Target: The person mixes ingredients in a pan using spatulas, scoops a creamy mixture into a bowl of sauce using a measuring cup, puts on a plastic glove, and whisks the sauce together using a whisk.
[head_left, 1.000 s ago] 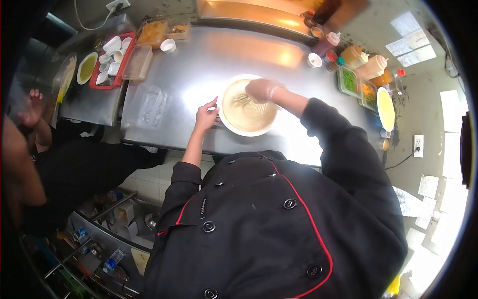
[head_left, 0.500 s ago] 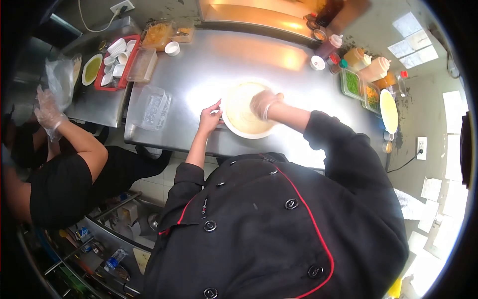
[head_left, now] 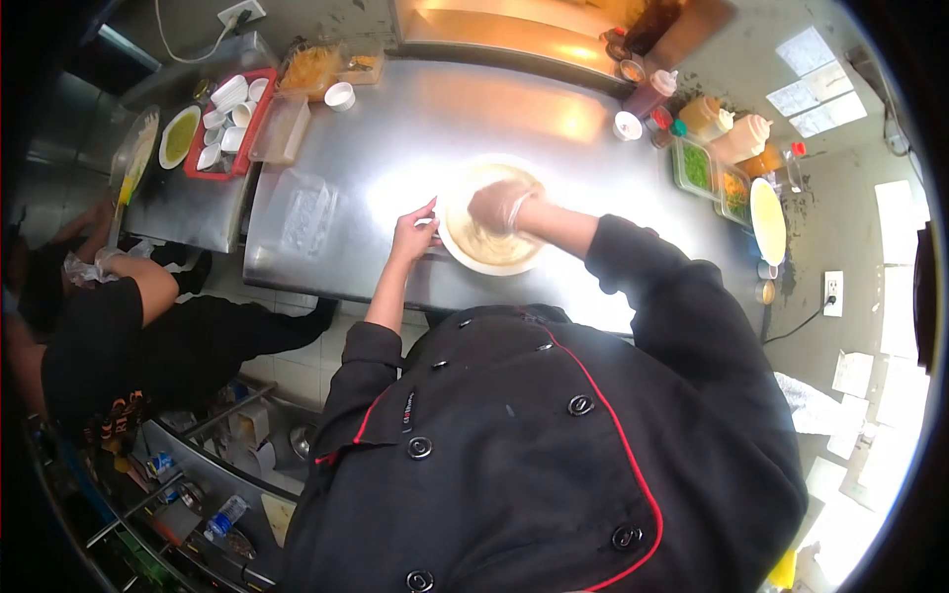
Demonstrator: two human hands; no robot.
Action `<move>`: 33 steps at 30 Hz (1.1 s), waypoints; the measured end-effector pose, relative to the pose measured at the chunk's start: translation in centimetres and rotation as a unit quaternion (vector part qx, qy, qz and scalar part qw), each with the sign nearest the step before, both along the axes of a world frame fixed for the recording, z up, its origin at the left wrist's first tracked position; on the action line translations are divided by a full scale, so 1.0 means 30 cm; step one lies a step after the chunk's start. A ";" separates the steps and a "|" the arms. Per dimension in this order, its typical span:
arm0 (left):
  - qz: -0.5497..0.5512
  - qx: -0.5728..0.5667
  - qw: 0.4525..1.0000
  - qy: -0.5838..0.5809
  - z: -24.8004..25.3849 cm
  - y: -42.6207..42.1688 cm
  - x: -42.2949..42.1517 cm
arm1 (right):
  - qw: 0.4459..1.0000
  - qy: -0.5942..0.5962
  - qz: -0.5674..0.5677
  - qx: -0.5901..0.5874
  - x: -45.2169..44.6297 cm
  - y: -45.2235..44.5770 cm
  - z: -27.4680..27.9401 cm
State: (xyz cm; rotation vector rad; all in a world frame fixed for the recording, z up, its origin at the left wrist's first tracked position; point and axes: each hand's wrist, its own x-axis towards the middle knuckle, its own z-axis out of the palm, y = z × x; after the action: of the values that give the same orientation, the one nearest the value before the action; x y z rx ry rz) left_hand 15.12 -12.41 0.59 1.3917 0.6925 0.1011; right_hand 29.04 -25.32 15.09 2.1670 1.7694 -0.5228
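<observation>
A white bowl (head_left: 465, 259) of creamy beige mixture stands on the steel counter (head_left: 395, 128). My left hand (head_left: 415, 235) is at the bowl's left side, its fingers holding the rim. Over the mixture, inside the bowl, is my right hand (head_left: 504, 206) in a clear glove, its fingers curled and blurred by motion. Whatever it holds is hidden beneath it.
Left of the bowl lies a clear plastic container (head_left: 308, 212). A red tray (head_left: 249, 124) of white cups stands further left. Squeeze bottles (head_left: 743, 136) and a tub of green bits (head_left: 695, 163) line the right. A co-worker (head_left: 109, 326) is at the left.
My right hand has moved around within the bowl, most recently leftward, while my left hand stays at the rim. The co-worker's gloved hand and plastic bag have dropped lower at the left.
</observation>
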 end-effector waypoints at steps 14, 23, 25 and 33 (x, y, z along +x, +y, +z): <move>0.007 0.002 1.000 -0.018 -0.030 -0.004 0.000 | 0.982 -0.035 -0.184 0.011 0.088 -0.173 -0.042; 0.013 0.021 1.000 0.009 -0.019 -0.002 0.003 | 0.998 -0.006 -0.033 -0.045 0.075 -0.182 -0.024; 0.019 0.014 1.000 0.015 -0.006 -0.008 0.006 | 0.996 -0.061 -0.055 -0.017 0.142 -0.129 -0.057; 0.012 0.028 1.000 0.000 -0.015 0.004 0.001 | 0.992 -0.093 0.090 -0.005 0.070 -0.140 -0.113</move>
State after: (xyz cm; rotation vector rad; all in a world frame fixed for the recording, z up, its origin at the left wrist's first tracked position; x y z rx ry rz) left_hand 15.15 -12.30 0.13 1.4378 0.7109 0.1404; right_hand 31.14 -29.52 11.70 1.9533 1.8307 -0.2763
